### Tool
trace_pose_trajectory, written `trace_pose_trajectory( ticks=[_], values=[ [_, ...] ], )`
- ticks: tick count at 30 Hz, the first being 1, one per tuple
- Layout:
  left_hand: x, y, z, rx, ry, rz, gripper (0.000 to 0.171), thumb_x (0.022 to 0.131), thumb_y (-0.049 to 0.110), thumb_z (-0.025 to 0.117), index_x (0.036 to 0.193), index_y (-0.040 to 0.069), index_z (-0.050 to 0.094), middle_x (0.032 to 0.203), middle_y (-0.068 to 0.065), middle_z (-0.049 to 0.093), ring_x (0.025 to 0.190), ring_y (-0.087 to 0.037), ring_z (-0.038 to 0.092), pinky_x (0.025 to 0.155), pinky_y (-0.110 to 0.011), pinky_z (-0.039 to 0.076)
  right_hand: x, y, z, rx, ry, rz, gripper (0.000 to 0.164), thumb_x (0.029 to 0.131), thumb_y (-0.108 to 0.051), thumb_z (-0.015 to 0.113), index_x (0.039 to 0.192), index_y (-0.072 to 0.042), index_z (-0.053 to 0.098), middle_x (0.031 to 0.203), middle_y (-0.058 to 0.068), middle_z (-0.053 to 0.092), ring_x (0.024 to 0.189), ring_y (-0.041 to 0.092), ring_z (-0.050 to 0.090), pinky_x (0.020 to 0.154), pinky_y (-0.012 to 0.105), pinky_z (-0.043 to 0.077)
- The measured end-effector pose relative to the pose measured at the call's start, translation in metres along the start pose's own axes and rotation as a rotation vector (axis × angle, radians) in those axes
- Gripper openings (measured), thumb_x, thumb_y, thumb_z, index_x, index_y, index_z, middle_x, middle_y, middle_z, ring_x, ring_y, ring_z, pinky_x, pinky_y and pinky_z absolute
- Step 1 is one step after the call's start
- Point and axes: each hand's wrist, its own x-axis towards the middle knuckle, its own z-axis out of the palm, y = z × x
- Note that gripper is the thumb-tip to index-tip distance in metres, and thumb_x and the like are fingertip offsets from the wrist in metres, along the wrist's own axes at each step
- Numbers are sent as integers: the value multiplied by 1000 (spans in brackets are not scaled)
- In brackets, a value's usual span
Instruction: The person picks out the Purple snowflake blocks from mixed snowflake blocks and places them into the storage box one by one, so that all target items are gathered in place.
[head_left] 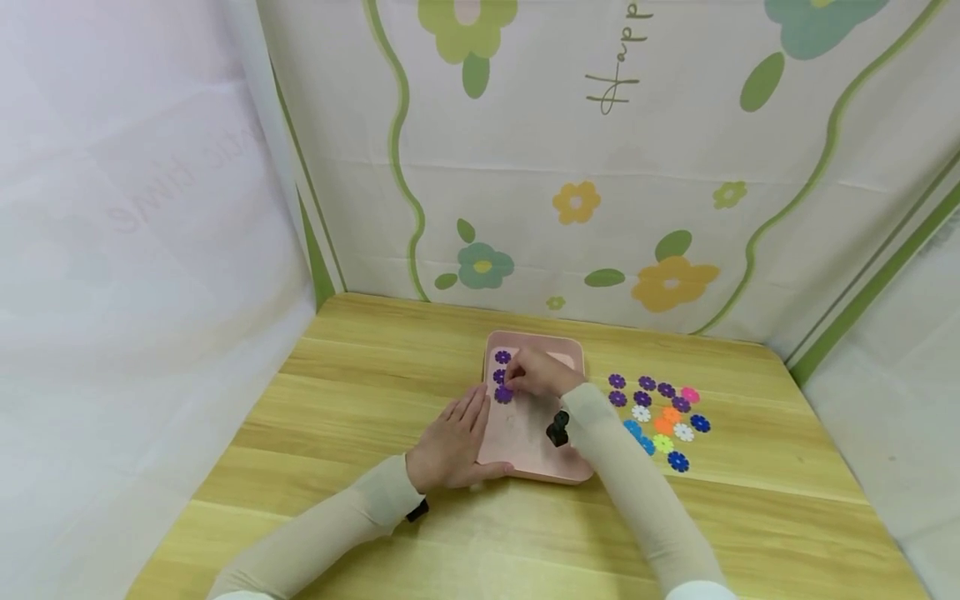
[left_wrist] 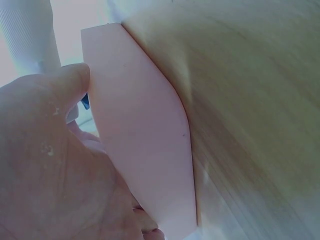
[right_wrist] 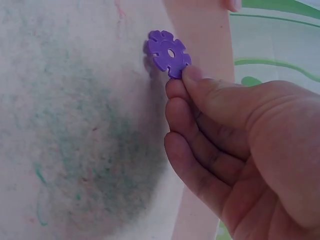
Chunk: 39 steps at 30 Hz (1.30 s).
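Note:
A shallow pink tray (head_left: 529,454) lies on the table. My right hand (head_left: 536,372) reaches over it and pinches a purple notched plastic disc (right_wrist: 167,52) between thumb and forefinger, tilted close to the tray's whitish, stained floor. Other purple discs (head_left: 502,357) form a short column along the tray's left side. My left hand (head_left: 453,442) rests against the tray's left edge, its fingers extended along the side and its thumb at the near corner. In the left wrist view, that hand (left_wrist: 55,160) touches the rim of the pink wall (left_wrist: 145,120).
Right of the tray, loose notched discs are spread on the wooden table (head_left: 375,367): several purple ones (head_left: 647,382), a pink one (head_left: 690,395), orange ones (head_left: 664,425), white ones (head_left: 683,432), a yellow one (head_left: 663,443) and blue ones (head_left: 678,461). A flower-printed curtain (head_left: 525,150) hangs behind.

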Motion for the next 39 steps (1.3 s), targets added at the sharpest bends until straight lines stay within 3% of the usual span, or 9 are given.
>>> trace_pose_trajectory(
  ticks=[13, 19, 22, 34, 39],
  values=[
    [-2, 2, -8, -27, -18, -5, 109, 99, 77, 47, 162, -10, 29, 173, -27, 23, 162, -39, 29, 128, -49, 35, 0, 1, 8, 23, 15, 64, 12, 100, -10, 73, 94, -8, 83, 87, 2, 80, 71, 7, 66, 68, 21, 57],
    [-1, 3, -8, -29, -26, -10, 110, 98, 79, 46, 162, -10, 28, 173, -27, 22, 162, -39, 28, 129, -49, 35, -10, -5, -1, 42, 11, 126, 12, 100, -12, 73, 104, -9, 84, 99, 3, 82, 85, 12, 71, 89, 32, 63],
    [-1, 2, -7, -31, -36, -17, 111, 98, 80, 44, 163, -9, 28, 174, -26, 21, 162, -38, 27, 129, -49, 35, -18, -7, -9, 15, 5, 114, 13, 100, -13, 73, 108, -8, 83, 104, 4, 82, 91, 12, 73, 96, 37, 63],
    [-1, 3, -7, -19, -34, -29, 111, 97, 80, 45, 163, -8, 28, 174, -25, 23, 162, -37, 28, 129, -48, 35, -78, -10, -38, -99, 30, -58, 15, 97, -8, 76, 110, -1, 80, 100, 5, 80, 85, 8, 71, 81, 26, 63],
    [0, 3, -7, -27, -34, -28, 111, 97, 80, 45, 163, -8, 28, 174, -25, 23, 162, -37, 27, 130, -48, 33, -109, -7, -43, -137, 43, -57, 16, 97, -11, 77, 111, -4, 80, 103, 7, 80, 87, 7, 71, 80, 28, 63]
  ],
)
